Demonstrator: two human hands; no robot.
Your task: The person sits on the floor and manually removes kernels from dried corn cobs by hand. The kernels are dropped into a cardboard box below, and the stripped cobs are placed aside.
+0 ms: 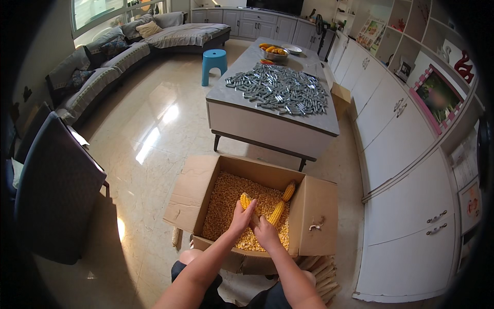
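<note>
Below me stands an open cardboard box [191, 193] holding a deep layer of loose corn kernels [226, 188]. Over it, my left hand [242, 216] is closed around an ear of corn [245, 199], whose yellow kernels show past the fingers. My right hand [265, 233] is closed at the lower end of the same ear, close against the left hand. A pale part shows between the hands; my fingers hide most of it. Right of my hands, a second ear of corn [277, 213] lies on the kernels, and a third ear [289, 191] leans by the far right corner.
Stripped cobs [325, 278] are piled right of the box; another cob [176, 237] lies left. Beyond stands a table [267, 123] with many small silvery cylinders [283, 88] and a bowl of corn [274, 53]. A blue stool [213, 64], a dark chair [62, 190] and white cabinets [406, 247] surround it.
</note>
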